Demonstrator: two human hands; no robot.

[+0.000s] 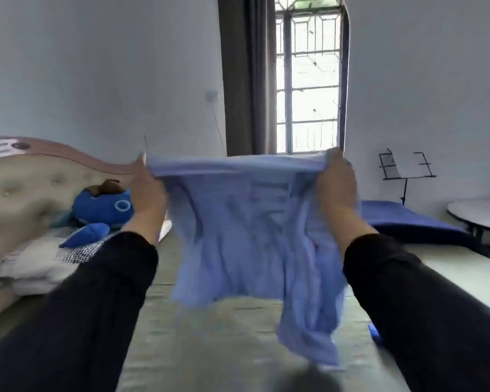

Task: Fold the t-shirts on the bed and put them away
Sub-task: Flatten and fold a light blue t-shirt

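One light-blue t-shirt gripped aloft by two hands, left, right, over one bed

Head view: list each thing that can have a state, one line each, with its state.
T-shirt: unfolded, held up in the air over the bed, hanging crumpled.
Left hand: grips the t-shirt's top left edge.
Right hand: grips the t-shirt's top right edge.
Curtain: drawn aside, window uncovered.
Window: looks shut, barred.
Music stand: upright, seems to hold no sheets.
Plush toy: lying by the headboard.
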